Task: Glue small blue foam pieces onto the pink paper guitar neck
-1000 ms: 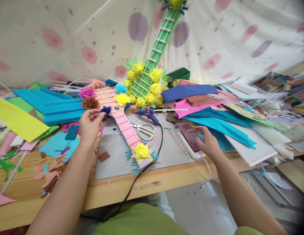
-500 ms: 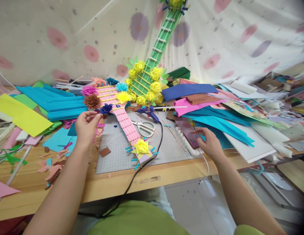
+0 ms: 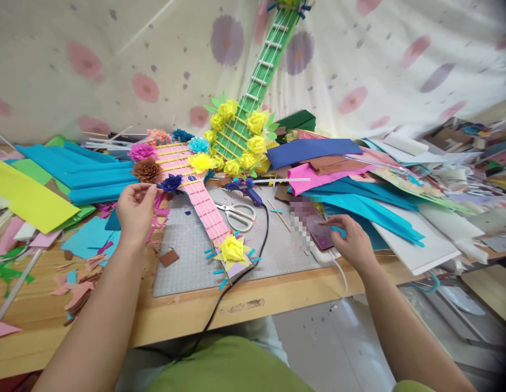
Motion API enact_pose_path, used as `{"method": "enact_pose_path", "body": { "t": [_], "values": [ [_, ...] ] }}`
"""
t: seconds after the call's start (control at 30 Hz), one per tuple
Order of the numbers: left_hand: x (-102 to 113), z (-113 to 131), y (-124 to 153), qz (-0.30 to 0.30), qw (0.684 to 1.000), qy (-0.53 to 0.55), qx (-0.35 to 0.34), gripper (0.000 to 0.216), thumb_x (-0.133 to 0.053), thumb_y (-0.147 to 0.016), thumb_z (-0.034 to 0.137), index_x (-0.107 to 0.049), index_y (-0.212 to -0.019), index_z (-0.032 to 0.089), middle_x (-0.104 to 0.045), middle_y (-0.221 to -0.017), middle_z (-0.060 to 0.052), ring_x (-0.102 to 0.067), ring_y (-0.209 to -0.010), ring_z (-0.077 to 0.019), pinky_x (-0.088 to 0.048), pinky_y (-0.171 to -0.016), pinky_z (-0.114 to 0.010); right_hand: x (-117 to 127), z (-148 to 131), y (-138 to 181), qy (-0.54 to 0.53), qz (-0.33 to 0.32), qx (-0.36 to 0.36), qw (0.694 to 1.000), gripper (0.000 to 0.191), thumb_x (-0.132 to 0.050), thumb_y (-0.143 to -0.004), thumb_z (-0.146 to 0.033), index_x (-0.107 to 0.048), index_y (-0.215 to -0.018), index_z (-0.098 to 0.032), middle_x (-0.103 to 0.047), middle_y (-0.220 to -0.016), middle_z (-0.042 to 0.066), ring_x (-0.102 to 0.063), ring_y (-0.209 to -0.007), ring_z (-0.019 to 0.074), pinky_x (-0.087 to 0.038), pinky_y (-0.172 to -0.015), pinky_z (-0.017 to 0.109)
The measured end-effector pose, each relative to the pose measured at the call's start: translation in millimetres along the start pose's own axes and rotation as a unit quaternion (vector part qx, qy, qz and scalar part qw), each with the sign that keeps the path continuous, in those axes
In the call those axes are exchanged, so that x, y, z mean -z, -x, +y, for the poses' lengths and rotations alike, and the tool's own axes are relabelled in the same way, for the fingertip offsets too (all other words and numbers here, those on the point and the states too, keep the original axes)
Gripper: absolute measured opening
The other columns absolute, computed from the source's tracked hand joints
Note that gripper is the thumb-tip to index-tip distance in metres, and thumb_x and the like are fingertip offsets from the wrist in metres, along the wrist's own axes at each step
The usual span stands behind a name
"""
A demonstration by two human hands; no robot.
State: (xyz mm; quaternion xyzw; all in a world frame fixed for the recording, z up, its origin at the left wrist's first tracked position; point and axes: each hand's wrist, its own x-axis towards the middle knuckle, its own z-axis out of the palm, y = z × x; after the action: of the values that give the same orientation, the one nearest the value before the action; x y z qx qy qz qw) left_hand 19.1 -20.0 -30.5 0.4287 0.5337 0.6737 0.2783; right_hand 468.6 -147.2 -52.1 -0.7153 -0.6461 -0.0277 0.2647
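My left hand [image 3: 135, 215] is closed in a pinch beside the dark blue paper flower [image 3: 171, 183]. What its fingertips hold, if anything, I cannot make out. That flower sits on the edge of a pink paper guitar [image 3: 204, 204], which has several coloured paper flowers round its body and a yellow flower [image 3: 231, 249] on its head. On the right, my right hand [image 3: 353, 239] is over the edge of a smartphone [image 3: 318, 226]. Its index finger points at the screen and its thumb is apart. A white cable runs down near the phone.
A green paper guitar [image 3: 259, 81] leans on the curtain behind. Scissors [image 3: 239, 216] and a blue glue gun [image 3: 247, 189] with a black cord lie on the grey cutting mat [image 3: 183, 277]. Coloured paper sheets [image 3: 314, 152] are piled on both sides. Paper scraps [image 3: 77, 296] litter the left side.
My view has shifted slightly, so the guitars and mat appear farther left. My left hand has moved a little away from the blue flower. My right hand stays by the phone.
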Motion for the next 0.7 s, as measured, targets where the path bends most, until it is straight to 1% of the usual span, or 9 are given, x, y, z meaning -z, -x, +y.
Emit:
{"method": "enact_pose_path", "body": {
  "t": [0.1, 0.17, 0.23, 0.33, 0.4, 0.43, 0.5, 0.6, 0.7],
  "values": [
    [-2.7, 0.6, -1.8, 0.01, 1.0, -0.002, -0.017, 0.01, -0.063, -0.071, 0.018, -0.057, -0.078, 0.013, -0.064, -0.066, -0.001, -0.057, -0.058, -0.0065, -0.045, -0.064, -0.02, 1.9, -3.9, 3.4, -0.01, -0.033, 0.049, 0.998, 0.032, -0.041, -0.063, -0.011, -0.053, -0.089, -0.025, -0.071, -0.09, 0.002, -0.06, -0.098, 0.024, -0.047, -0.079, 0.036],
    [-3.3, 2.4, -0.4, 0.011, 1.0, -0.003, -0.016, 0.008, -0.062, -0.072, 0.017, -0.056, -0.077, 0.013, -0.063, -0.065, 0.0, -0.055, -0.056, -0.0059, -0.044, -0.062, -0.02, 2.6, -4.6, 4.1, -0.008, -0.043, 0.056, 0.998, 0.033, -0.041, -0.063, -0.01, -0.055, -0.089, -0.025, -0.071, -0.091, 0.002, -0.06, -0.099, 0.0241, -0.047, -0.079, 0.036],
    [-1.9, 3.9, 1.8, 0.007, 1.0, -0.01, -0.005, 0.007, -0.061, -0.073, 0.017, -0.055, -0.077, 0.013, -0.063, -0.065, 0.0, -0.051, -0.051, -0.0049, -0.042, -0.057, -0.019, 2.9, -3.5, 3.5, -0.003, -0.03, 0.033, 0.999, 0.032, -0.041, -0.063, -0.011, -0.055, -0.089, -0.025, -0.071, -0.09, 0.002, -0.061, -0.096, 0.0242, -0.047, -0.076, 0.036],
    [2.7, 4.5, 3.5, 0.009, 0.999, -0.031, 0.02, 0.008, -0.059, -0.075, 0.019, -0.055, -0.079, 0.013, -0.063, -0.065, 0.001, -0.042, -0.043, -0.0038, -0.035, -0.046, -0.018, 3.1, 0.4, 1.3, 0.008, -0.024, 0.001, 1.0, 0.028, -0.042, -0.063, -0.013, -0.053, -0.086, -0.024, -0.071, -0.088, 0.002, -0.062, -0.091, 0.0241, -0.047, -0.07, 0.034],
    [5.6, 4.4, 2.6, 0.017, 0.999, -0.044, 0.026, 0.01, -0.059, -0.075, 0.02, -0.054, -0.08, 0.014, -0.063, -0.066, 0.0, -0.041, -0.042, -0.0042, -0.031, -0.043, -0.018, 3.5, 3.7, -0.2, 0.016, -0.023, -0.009, 1.0, 0.027, -0.042, -0.063, -0.013, -0.053, -0.085, -0.024, -0.071, -0.087, 0.002, -0.062, -0.088, 0.0236, -0.046, -0.067, 0.033],
    [6.5, 4.7, 1.5, 0.019, 0.998, -0.047, 0.023, 0.01, -0.059, -0.075, 0.02, -0.054, -0.08, 0.014, -0.063, -0.066, 0.0, -0.043, -0.043, -0.0047, -0.031, -0.043, -0.018, 3.8, 5.3, -0.8, 0.018, -0.019, -0.013, 1.0, 0.027, -0.042, -0.063, -0.013, -0.052, -0.085, -0.024, -0.071, -0.086, 0.002, -0.062, -0.086, 0.0233, -0.045, -0.066, 0.033],
    [6.7, 6.9, -2.2, 0.02, 0.998, -0.052, 0.004, 0.008, -0.058, -0.075, 0.019, -0.054, -0.079, 0.014, -0.062, -0.067, -0.001, -0.048, -0.048, -0.0057, -0.035, -0.047, -0.019, 5.0, 7.5, -2.7, 0.02, -0.011, -0.027, 0.999, 0.025, -0.042, -0.064, -0.013, -0.051, -0.085, -0.024, -0.071, -0.085, 0.003, -0.062, -0.081, 0.0227, -0.044, -0.064, 0.032],
    [3.7, 14.4, -12.8, 0.012, 0.995, -0.082, -0.053, 0.009, -0.058, -0.074, 0.019, -0.054, -0.08, 0.014, -0.062, -0.07, -0.001, -0.055, -0.059, -0.008, -0.041, -0.056, -0.02, 6.1, 4.9, -8.6, 0.014, -0.009, -0.044, 0.999, 0.022, -0.042, -0.063, -0.013, -0.05, -0.081, -0.023, -0.07, -0.082, 0.003, -0.06, -0.071, 0.0205, -0.041, -0.06, 0.031],
    [-3.0, 24.1, -30.9, -0.023, 0.981, -0.158, -0.111, 0.014, -0.06, -0.072, 0.022, -0.056, -0.082, 0.014, -0.061, -0.072, -0.001, -0.054, -0.061, -0.0089, -0.042, -0.057, -0.021, 1.9, -13.5, -19.4, -0.005, 0.027, -0.033, 0.999, 0.018, -0.043, -0.062, -0.014, -0.049, -0.076, -0.023, -0.065, -0.078, 0.004, -0.057, -0.069, 0.0201, -0.04, -0.06, 0.03]
  ]
}}
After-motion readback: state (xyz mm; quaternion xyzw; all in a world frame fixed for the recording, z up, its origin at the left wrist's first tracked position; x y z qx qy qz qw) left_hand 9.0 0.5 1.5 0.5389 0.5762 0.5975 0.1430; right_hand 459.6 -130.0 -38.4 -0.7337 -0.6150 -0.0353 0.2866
